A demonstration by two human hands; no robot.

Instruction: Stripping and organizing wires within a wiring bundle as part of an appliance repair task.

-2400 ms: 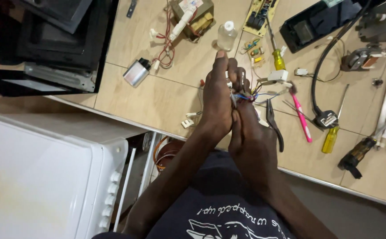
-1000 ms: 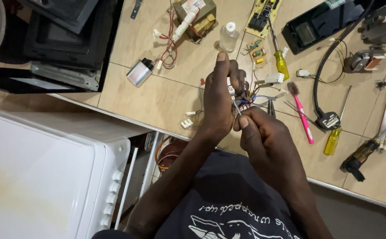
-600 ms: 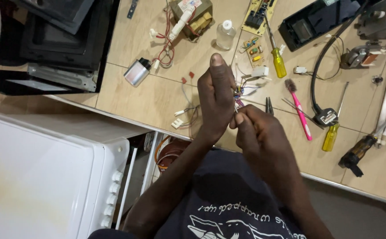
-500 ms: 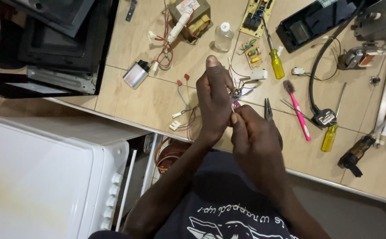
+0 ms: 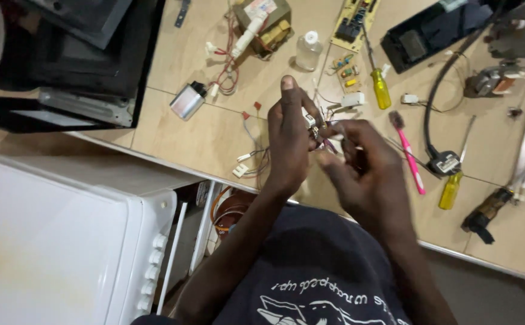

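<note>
**Two hands on a small wired part above a cluttered workbench**

Nearest the camera is the person's dark printed shirt (image 5: 310, 283), with both forearms reaching up from it. To the left stands a white appliance (image 5: 52, 241) with a row of knobs down its edge.

The left hand (image 5: 289, 141) is held upright over the tan workbench (image 5: 196, 138), its fingers curled round a small wired part (image 5: 313, 125) (too small and too covered to tell its exact kind). The right hand (image 5: 359, 162) meets it from the right, thumb and forefinger pinched close at the thin coloured wires coming off that part; the other fingers are loosely bent. The part sits between the two hands, lifted off the bench.

Just left of the left wrist, white connectors on thin wires (image 5: 244, 165) lie on the bench. To the right lie a pink toothbrush (image 5: 408, 150), a yellow-handled screwdriver (image 5: 451, 188) and a black cable (image 5: 440, 90).

Farther off are a silver capacitor (image 5: 187, 100), another yellow screwdriver (image 5: 381, 86), a small clear bottle (image 5: 308, 51), a circuit board (image 5: 353, 21) and a transformer (image 5: 262, 21). A dark metal casing (image 5: 76, 54) fills the far left.
</note>
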